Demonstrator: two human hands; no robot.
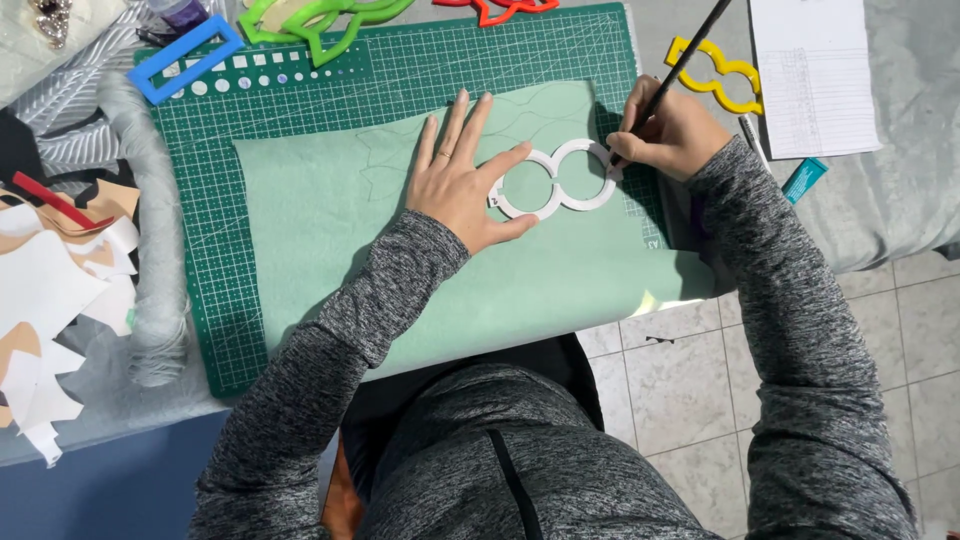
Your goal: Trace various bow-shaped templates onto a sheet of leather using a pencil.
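Observation:
A white figure-eight stencil (575, 195) of two joined rings lies on a pale green felt sheet (330, 220). My left hand (462, 180) rests flat on the felt, fingers spread, thumb and forefinger pressing the stencil's left ring. My right hand (672, 132) grips a black pencil (685, 55) whose tip touches the right ring's outer edge. Faint traced outlines show on the felt above the stencil. The felt lies on a green gridded cutting mat (200, 240).
A blue rectangular stencil (185, 58), green stencils (310, 20), a red one (495, 10) and a yellow one (715, 75) lie along the mat's far edge. Paper scraps (50, 300) pile at left. A printed sheet (812, 70) sits right. Tiled floor (690, 370) is below.

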